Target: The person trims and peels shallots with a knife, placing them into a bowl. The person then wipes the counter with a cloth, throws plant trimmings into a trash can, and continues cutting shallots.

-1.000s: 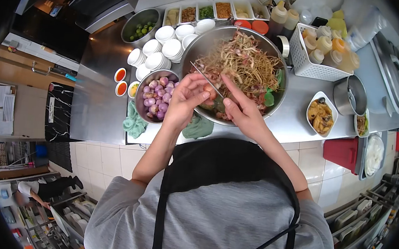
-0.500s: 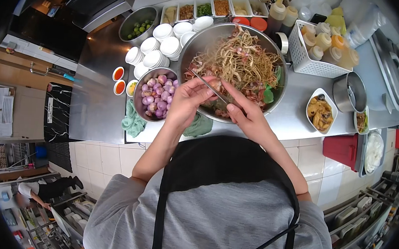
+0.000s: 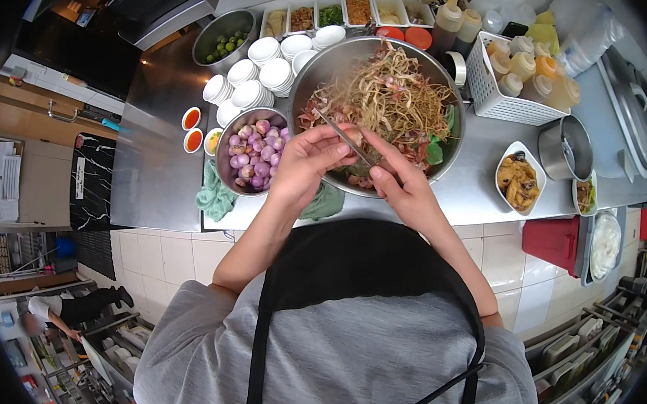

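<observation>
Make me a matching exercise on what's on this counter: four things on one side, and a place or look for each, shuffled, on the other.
Things
1. knife
2. heap of purple shallots
3. limes
4. stringy trimmings

Places and looks
A. green and round
B. piled in the large steel bowl
C. held in the right hand
D. in the smaller bowl beside the left hand

Right pairs: 1-C, 2-D, 3-A, 4-B
</observation>
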### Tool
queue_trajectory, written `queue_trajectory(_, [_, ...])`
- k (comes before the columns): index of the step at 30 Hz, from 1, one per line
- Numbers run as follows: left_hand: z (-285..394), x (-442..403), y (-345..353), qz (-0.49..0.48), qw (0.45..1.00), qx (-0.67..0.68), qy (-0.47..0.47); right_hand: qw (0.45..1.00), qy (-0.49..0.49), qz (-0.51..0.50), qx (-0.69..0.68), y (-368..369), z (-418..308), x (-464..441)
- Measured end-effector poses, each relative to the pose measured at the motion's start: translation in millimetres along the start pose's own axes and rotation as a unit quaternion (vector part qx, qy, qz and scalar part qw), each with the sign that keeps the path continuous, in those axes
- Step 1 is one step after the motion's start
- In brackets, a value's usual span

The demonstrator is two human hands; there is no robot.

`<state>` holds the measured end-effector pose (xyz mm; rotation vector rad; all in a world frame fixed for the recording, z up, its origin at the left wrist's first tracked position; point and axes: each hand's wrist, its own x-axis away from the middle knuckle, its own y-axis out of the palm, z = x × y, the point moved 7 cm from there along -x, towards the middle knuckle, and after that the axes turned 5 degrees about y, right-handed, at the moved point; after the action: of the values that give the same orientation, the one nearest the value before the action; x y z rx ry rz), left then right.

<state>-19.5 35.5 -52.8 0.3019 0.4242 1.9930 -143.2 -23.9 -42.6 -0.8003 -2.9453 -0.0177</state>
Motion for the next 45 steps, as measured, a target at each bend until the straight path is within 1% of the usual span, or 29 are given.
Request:
queue_trajectory(1, [-3.0,0.6,0.0,-0.006,0.998,0.056,-0.042,1.000,0.000,-0.004,0.000,-0.7,-1.1,0.7])
queue_trajectory(2, [-1.9,0.0,-1.7,-0.006,0.998,0.056,-0.042,1.000,0.000,-0.008,-0.001,-1.4,-2.2,1.5])
queue_trajectory(4, [-7.5,0.4,0.4,-0.027,0.990,0.105,-0.095,1.000,-0.013,-0.011,0.015,-2.4,-4.5,2.5])
queue_trajectory(8, [-16.5,-1.7,-3.4,-0.025,0.987,0.119,-0.104,1.000,-0.016,0.004,0.019,-4.4,1.0,2.4])
queue_trajectory(10, [-13.3,-2.5,-3.6,-0.011,0.995,0.068,-0.066,0.999,-0.034,0.014,0.032,-6.2,1.4,1.6])
queue_trajectory(11, [-12.7,-2.1,-3.7,-0.009,0.995,0.068,-0.066,0.998,-0.040,0.017,0.036,-7.3,0.2,1.5])
queue_trajectory(13, [-10.9,-1.7,-3.5,-0.009,0.996,0.055,-0.066,0.990,0.082,-0.051,-0.104,-5.2,10.4,2.5])
queue_trajectory(14, [-9.0,-1.5,-2.5,-0.008,0.996,0.055,-0.066,0.990,0.082,-0.052,-0.104,-8.3,13.0,1.6])
queue_trajectory(16, [-7.6,-0.8,1.5,-0.019,0.995,0.058,-0.083,0.971,0.104,-0.092,-0.194,-7.0,21.5,0.3])
queue_trajectory(20, [-10.3,-2.1,1.4,-0.026,0.994,0.068,-0.082,0.978,0.093,-0.083,-0.170,-5.6,19.7,1.8])
queue_trajectory(22, [-11.7,-2.6,0.4,-0.031,0.994,0.065,-0.084,0.995,0.041,-0.036,-0.082,-5.5,9.1,2.9])
queue_trajectory(23, [-12.2,-2.5,0.0,-0.031,0.994,0.065,-0.084,0.995,0.041,-0.036,-0.083,-4.8,8.8,2.5])
queue_trajectory(25, [-13.4,-2.3,-1.4,-0.024,0.994,0.067,-0.084,0.999,0.009,-0.033,-0.036,-4.4,4.5,2.1])
queue_trajectory(29, [-14.8,-2.3,-0.5,-0.023,0.996,0.053,-0.066,0.999,-0.006,-0.015,-0.028,-4.0,10.8,0.8])
queue_trajectory(31, [-12.2,-2.2,1.8,-0.017,0.999,0.026,-0.038,0.999,-0.044,0.006,-0.024,-5.2,10.1,-0.3])
queue_trajectory(32, [-13.6,-1.2,3.2,-0.017,0.999,0.026,-0.039,0.998,-0.056,0.013,-0.022,-5.1,8.7,-0.1])
queue_trajectory(34, [-13.2,0.0,4.5,-0.017,1.000,0.008,-0.015,0.997,-0.033,0.050,-0.056,-8.0,8.5,0.1])
queue_trajectory(35, [-14.1,0.9,5.0,-0.017,1.000,0.008,-0.015,0.997,-0.033,0.050,-0.056,-8.4,9.3,-0.2])
queue_trajectory(37, [-15.7,2.4,5.7,-0.019,0.999,-0.020,-0.016,0.995,0.015,0.043,-0.088,-8.6,18.5,-2.6])
queue_trajectory(41, [-19.4,2.1,9.4,-0.014,1.000,0.010,-0.018,0.993,-0.019,0.055,-0.100,-4.6,15.0,-5.3])
queue_trajectory(43, [-15.4,0.4,13.5,-0.028,0.998,-0.043,0.020,0.994,-0.010,0.065,-0.090,-2.1,20.0,-5.4])
queue_trajectory(44, [-17.1,-0.7,11.7,-0.028,0.998,-0.043,0.020,0.994,-0.009,0.065,-0.089,-2.6,18.7,-5.0])
queue_trajectory(45, [-17.1,-2.9,6.6,-0.014,0.998,-0.053,0.042,0.992,0.015,0.046,-0.119,-1.5,20.0,-4.7])
